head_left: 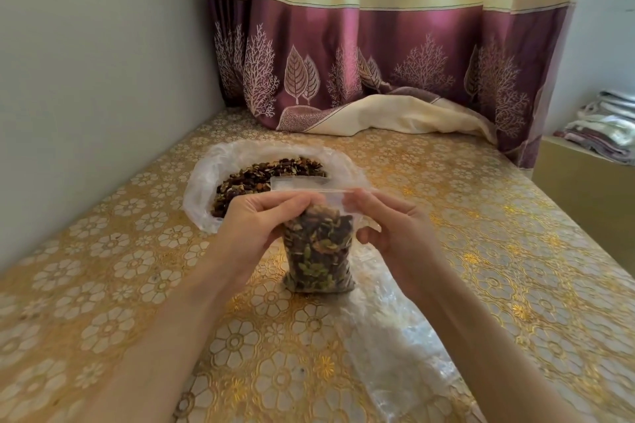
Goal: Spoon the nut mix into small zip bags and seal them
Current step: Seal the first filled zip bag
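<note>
Our small zip bag (pixel 319 251) stands upright on the table (pixel 481 233), full of nut mix, its zip strip running left to right between our hands: left hand (pixel 261 220) and right hand (pixel 388 227) each pinch one end

The zip bag (pixel 318 247) is clear, glossy plastic, as is the thin, crinkled film (pixel 395 319) on the near table. The table (pixel 481 251) wears a shiny, embossed gold cover; the far curtain (pixel 378 55) is satiny cloth.
</note>
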`<control>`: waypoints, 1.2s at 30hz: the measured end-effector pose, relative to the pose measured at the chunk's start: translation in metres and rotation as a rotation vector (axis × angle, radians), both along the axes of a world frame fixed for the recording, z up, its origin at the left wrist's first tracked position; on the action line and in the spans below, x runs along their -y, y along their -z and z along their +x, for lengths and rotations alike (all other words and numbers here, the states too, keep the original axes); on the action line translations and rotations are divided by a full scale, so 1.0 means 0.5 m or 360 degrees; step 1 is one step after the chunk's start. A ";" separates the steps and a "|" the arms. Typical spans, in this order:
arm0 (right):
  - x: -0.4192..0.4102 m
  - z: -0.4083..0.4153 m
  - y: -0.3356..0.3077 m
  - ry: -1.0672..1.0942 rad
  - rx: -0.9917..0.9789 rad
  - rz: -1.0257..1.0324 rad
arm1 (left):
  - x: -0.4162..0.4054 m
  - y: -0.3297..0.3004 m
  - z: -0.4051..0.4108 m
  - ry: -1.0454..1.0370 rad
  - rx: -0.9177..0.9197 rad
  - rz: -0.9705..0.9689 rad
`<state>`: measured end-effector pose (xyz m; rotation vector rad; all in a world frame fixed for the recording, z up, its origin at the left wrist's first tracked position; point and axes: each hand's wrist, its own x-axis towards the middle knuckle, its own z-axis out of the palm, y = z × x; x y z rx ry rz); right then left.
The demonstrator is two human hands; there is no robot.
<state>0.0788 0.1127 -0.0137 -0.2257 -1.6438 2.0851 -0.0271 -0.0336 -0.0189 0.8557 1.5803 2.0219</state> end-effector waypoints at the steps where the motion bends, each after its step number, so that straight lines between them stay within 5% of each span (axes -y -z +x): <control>1: 0.001 0.001 0.001 0.0008 -0.0004 -0.0006 | 0.004 -0.001 0.000 -0.0012 -0.0009 0.0007; 16: 0.002 -0.005 0.009 0.0105 0.0052 -0.0288 | 0.014 0.000 0.010 -0.0227 -0.0124 0.0141; 28: -0.007 -0.002 0.007 0.0154 -0.0008 0.0103 | 0.039 -0.005 -0.009 -0.0211 -0.0132 0.0168; 36: -0.016 0.000 0.003 0.0093 -0.0043 0.0181 | 0.045 -0.002 -0.009 -0.0400 -0.0478 -0.0007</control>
